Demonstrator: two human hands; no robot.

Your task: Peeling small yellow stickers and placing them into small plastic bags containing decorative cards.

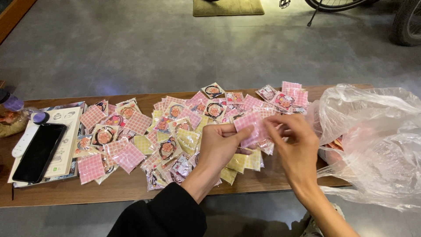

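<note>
Both hands meet over the middle of a narrow wooden table [127,186]. My left hand [218,147], in a black sleeve, and my right hand [294,147] pinch the same small pink checked packet [251,126] from either side, a little above the table. Under and around them lies a spread of several small flat packets [131,136], pink checked or yellow, many showing a round cartoon badge. Some packets overlap in loose heaps.
A big crumpled clear plastic bag [377,140] fills the table's right end, with more packets inside. At the left lie a black phone [38,151] on a book [70,131], a white remote [24,141] and a purple-capped bottle [12,105]. Bicycle wheels [408,22] stand on the floor beyond.
</note>
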